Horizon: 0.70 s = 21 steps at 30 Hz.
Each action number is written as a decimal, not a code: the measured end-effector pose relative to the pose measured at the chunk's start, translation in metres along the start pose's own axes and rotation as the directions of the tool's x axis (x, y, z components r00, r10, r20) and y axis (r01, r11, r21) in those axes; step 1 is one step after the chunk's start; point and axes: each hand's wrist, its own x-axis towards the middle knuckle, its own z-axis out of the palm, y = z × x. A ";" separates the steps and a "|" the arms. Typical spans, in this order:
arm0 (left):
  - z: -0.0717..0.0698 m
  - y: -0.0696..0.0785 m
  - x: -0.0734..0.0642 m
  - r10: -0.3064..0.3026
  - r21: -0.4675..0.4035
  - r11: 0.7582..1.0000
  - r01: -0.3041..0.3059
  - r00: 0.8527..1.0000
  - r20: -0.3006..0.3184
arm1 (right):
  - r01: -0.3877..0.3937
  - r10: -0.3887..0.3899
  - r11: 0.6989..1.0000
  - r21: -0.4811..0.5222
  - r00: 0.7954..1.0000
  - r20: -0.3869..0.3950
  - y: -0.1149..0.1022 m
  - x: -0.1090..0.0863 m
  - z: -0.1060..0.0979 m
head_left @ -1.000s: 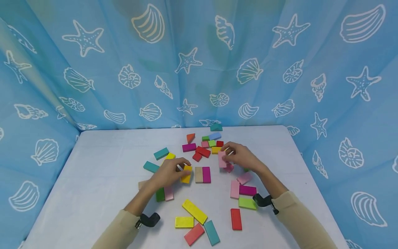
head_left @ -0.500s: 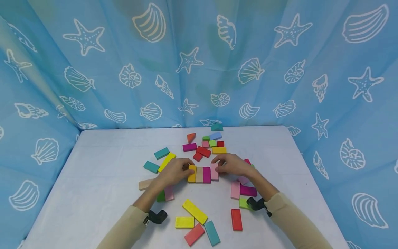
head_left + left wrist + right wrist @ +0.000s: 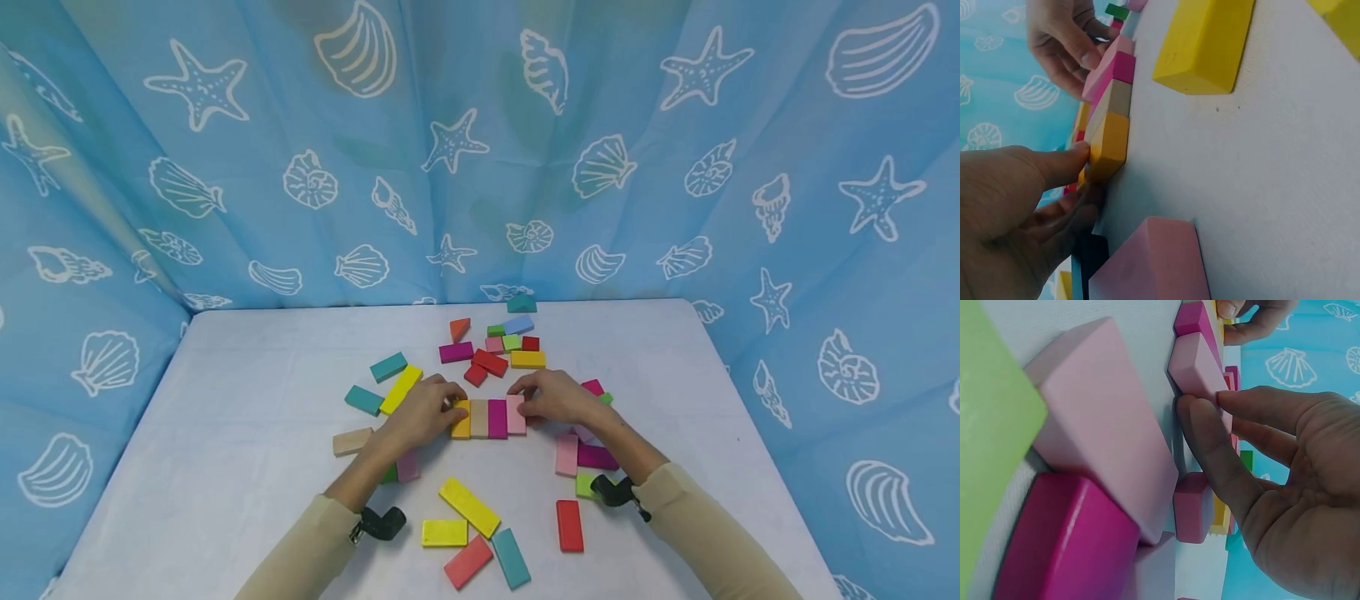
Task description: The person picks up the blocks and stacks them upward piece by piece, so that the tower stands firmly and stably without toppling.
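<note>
A row of wooden building blocks lies side by side at mid-table: an orange-yellow block [image 3: 462, 424], a beige block [image 3: 479, 420], a magenta block [image 3: 498, 420] and a light pink block [image 3: 515, 417]. At its left end, my left hand [image 3: 422, 414] pinches the orange-yellow block between thumb and fingers; the left wrist view shows the thumb on that block's side [image 3: 1112, 145]. My right hand [image 3: 558, 397] holds the pink block at the other end, thumb and fingertips against it in the right wrist view [image 3: 1196, 361]. Neighbouring blocks in the row appear to touch.
Behind the row lie small blocks, including a red block [image 3: 491, 363] and a yellow block [image 3: 528, 360]. Nearer are a long yellow block [image 3: 469, 507], a teal block [image 3: 512, 558] and a red block [image 3: 570, 526]. Further blocks lie beside both forearms. A shell-patterned curtain [image 3: 480, 200] surrounds the table.
The right hand has brought the pink block left and down against the magenta one. My left hand has moved the orange-yellow block right against the beige one. Over the last half second both hands barely move.
</note>
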 end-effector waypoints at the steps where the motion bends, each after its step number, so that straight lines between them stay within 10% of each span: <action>1: 0.000 0.000 0.000 -0.001 -0.001 1.000 0.001 1.000 -0.003 | -0.001 0.001 1.000 0.003 1.000 0.002 0.000 0.000 0.000; 21: 0.004 -0.002 -0.002 0.006 -0.011 1.000 -0.007 0.999 -0.038 | 0.010 -0.009 0.999 -0.048 1.000 0.006 -0.002 0.002 0.004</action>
